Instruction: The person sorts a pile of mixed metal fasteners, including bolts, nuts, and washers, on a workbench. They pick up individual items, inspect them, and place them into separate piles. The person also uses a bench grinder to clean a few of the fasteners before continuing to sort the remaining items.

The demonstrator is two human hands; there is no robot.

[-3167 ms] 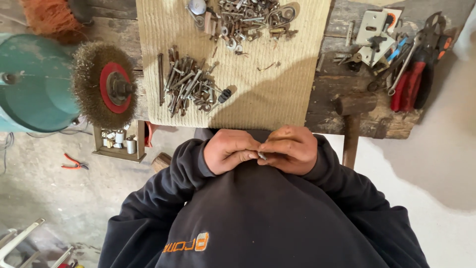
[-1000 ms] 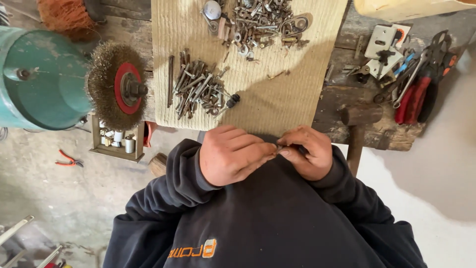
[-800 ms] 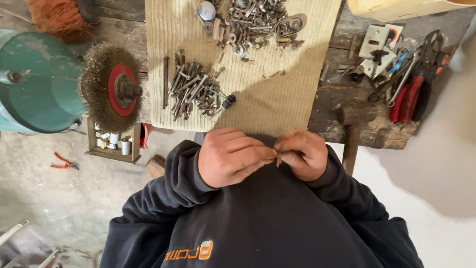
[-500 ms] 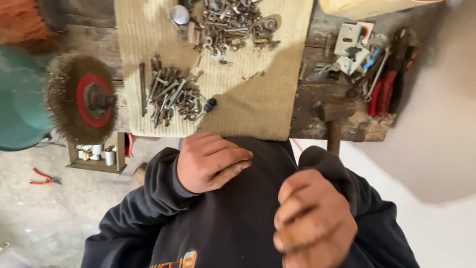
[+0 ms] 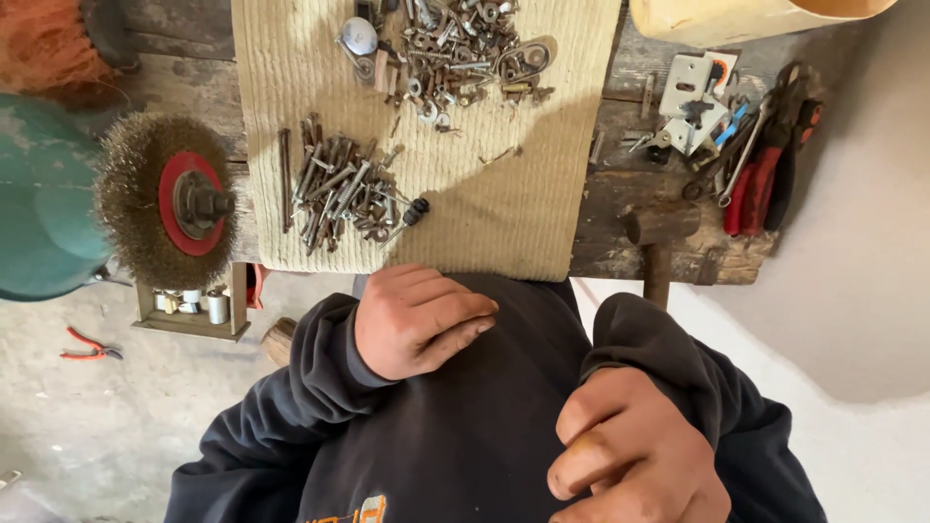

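Left hand: left hand (image 5: 418, 320) rests against the dark sweatshirt (image 5: 484, 436) at the chest, fingers curled inward and close together; whether anything small sits inside them cannot be told.
Right hand: right hand (image 5: 635, 455) lower in view, near the camera, fingers bent into a loose fist; contents hidden, so it cannot be told whether it holds anything.
Nearest parts: pile of bolts and screws (image 5: 339, 189) on the ribbed beige mat (image 5: 523, 194), just beyond the left hand.
Second pile: mixed nuts, washers and fittings (image 5: 450, 48) at the mat's far edge.
Bench surroundings: wire brush wheel (image 5: 170, 199) to the left; hammer (image 5: 659, 237) and red-handled pliers (image 5: 765, 169) to the right.
Risk: judged, any small part pinched in either hand could slip and drop to the floor (image 5: 97, 416), since both hands hang clear of the bench edge.
Risk: a sleeve straying near the wire wheel could snag.
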